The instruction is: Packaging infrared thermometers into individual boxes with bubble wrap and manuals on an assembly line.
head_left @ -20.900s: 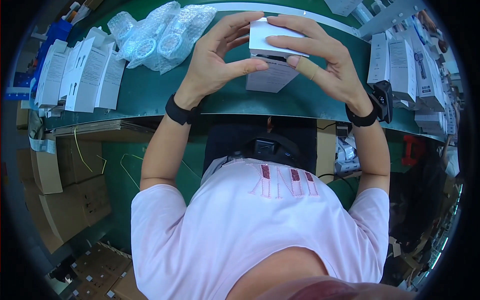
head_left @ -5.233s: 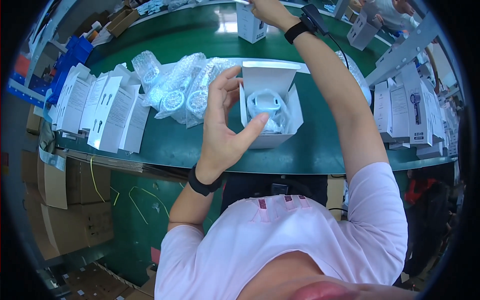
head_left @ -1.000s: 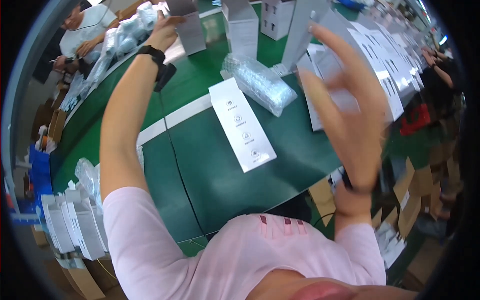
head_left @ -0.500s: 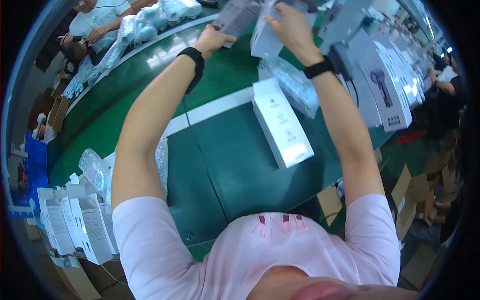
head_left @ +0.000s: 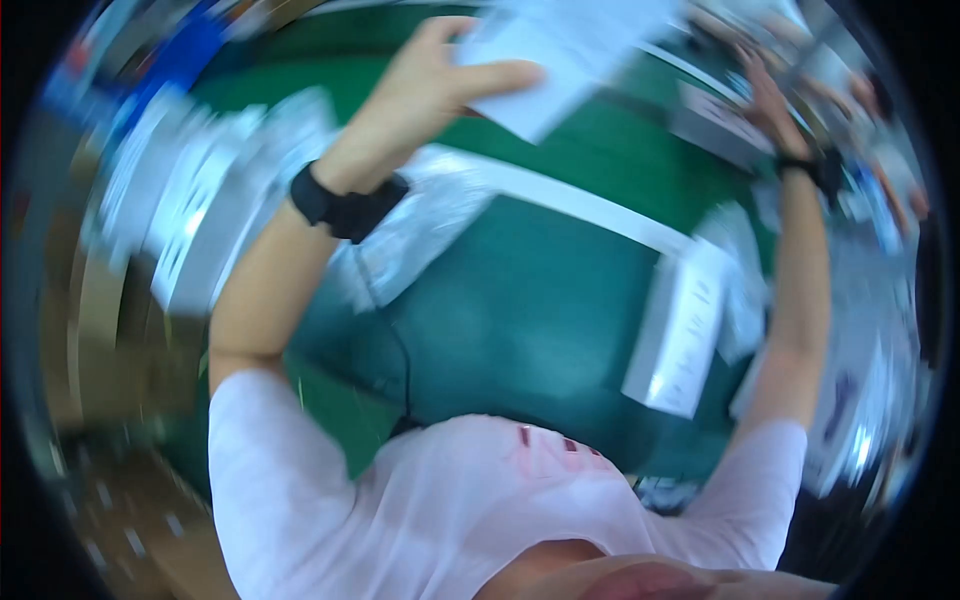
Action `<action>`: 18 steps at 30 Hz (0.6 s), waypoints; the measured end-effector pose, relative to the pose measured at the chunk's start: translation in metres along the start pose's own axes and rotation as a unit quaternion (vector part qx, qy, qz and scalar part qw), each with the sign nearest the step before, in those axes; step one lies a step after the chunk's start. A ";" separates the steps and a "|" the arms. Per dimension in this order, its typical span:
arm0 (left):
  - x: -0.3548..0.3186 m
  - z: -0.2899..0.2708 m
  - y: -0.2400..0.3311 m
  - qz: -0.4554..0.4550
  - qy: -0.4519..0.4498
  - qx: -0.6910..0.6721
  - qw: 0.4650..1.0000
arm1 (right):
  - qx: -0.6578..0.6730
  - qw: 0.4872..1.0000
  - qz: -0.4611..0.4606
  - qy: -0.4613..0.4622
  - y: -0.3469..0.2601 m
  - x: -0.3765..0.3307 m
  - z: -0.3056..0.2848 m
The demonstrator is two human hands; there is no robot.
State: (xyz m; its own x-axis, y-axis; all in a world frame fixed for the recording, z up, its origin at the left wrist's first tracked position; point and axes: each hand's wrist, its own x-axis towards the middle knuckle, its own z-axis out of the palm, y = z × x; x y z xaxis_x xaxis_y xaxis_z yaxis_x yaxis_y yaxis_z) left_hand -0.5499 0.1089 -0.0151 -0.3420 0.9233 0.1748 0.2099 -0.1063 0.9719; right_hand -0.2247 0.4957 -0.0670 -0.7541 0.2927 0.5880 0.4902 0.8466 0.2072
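Note:
My left hand [head_left: 425, 90] grips a white carton [head_left: 560, 65] at the top middle, its thumb lying across the face. The carton runs out of view at the top and is smeared by motion. Farther right, my right hand [head_left: 770, 105] has its fingers stretched out beside the end of a grey-white box [head_left: 720, 130] that lies on the green surface. Blur hides whether it touches that box. A second white box [head_left: 680, 330] with small printed icons lies nearer to me on the right, and a clear bubble-wrap bag [head_left: 737, 280] lies along its side.
More bubble wrap [head_left: 430, 225] lies by my left wrist, near a thin black cable [head_left: 402, 350]. White cartons [head_left: 190, 220] stand packed together at the left. Brown cardboard [head_left: 140, 520] sits lower left. Other people [head_left: 870, 110] are at the far right, and blurred white packages stand below them.
The view has turned left, so the table's things appear shifted right. My left hand now holds a white carton closer in. My right hand has spread away to the right, its fingers now stretched out.

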 end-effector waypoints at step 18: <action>-0.221 -0.323 -0.023 0.095 0.420 0.621 0.655 | 0.212 0.957 -0.189 -0.062 -0.362 0.151 -0.135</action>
State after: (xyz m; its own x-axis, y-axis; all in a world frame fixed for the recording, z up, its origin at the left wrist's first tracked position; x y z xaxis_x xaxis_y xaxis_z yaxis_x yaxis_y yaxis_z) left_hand -0.7754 -0.2120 -0.0251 -0.4762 0.3531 0.8053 0.7265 0.6739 0.1341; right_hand -0.4567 0.1739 0.0519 -0.9013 -0.0427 0.4312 -0.0304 0.9989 0.0355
